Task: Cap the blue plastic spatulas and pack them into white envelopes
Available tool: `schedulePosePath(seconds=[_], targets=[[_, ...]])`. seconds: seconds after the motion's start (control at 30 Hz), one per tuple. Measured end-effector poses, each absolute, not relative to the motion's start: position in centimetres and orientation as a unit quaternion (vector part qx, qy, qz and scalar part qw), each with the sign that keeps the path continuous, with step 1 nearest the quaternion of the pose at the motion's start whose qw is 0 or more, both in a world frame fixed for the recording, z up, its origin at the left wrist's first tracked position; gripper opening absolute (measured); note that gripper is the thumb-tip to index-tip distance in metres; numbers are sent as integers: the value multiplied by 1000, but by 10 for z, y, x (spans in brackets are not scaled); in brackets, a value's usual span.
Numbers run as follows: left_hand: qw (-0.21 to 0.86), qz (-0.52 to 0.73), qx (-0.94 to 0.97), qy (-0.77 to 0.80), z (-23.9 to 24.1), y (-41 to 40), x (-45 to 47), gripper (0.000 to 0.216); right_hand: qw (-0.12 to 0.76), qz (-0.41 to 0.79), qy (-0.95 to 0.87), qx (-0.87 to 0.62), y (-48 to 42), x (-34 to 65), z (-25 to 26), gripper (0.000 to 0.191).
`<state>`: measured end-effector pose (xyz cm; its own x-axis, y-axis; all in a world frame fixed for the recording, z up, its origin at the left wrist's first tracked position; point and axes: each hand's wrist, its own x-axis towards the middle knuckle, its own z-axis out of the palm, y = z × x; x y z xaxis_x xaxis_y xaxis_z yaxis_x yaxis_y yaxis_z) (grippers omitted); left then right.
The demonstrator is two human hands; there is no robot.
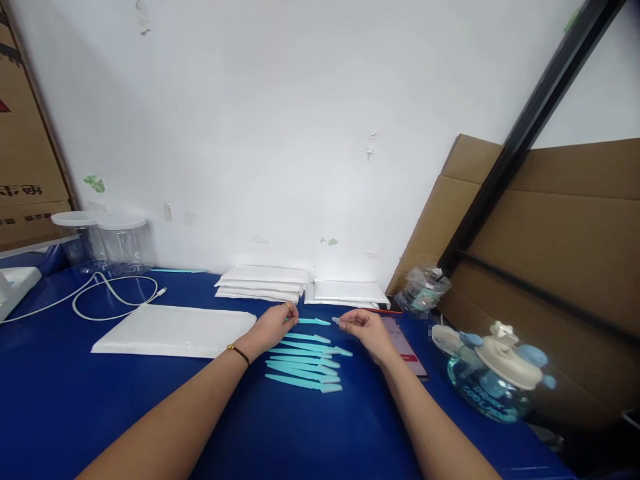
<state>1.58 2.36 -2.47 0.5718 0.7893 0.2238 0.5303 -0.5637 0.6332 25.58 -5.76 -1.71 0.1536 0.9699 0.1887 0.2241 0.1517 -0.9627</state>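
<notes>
1. A smooth blue tabletop (pixel 150 420) bears a row of slim turquoise sticks (pixel 300 383).
2. A flat, glossy white packet (pixel 175 331) lies left of the row.
3. Beyond the row, the left hand (pixel 273 327), bent inward, pinches another turquoise stick (pixel 314 321).
4. Past the row's far right corner, the curled right hand (pixel 364 329) pinches a small translucent piece (pixel 336 321).

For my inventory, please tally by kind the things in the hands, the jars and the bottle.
Slim turquoise razor-like plastic tool, in left hand: 1
Small translucent plastic piece, in right hand: 1
Clear plastic jars with white lids: 2
Round clear bottle with cream lid: 1
Total: 5
</notes>
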Motion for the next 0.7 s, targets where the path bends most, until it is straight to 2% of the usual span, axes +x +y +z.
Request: schedulePosePath(seconds=[0.5, 0.7], targets=[[297, 223, 854, 363, -21, 13, 25, 18, 489, 398, -573, -524, -54, 244, -27, 32], [153, 292, 891, 313, 24, -23, 17, 33, 489, 371, -582, -533, -51, 248, -30, 28]])
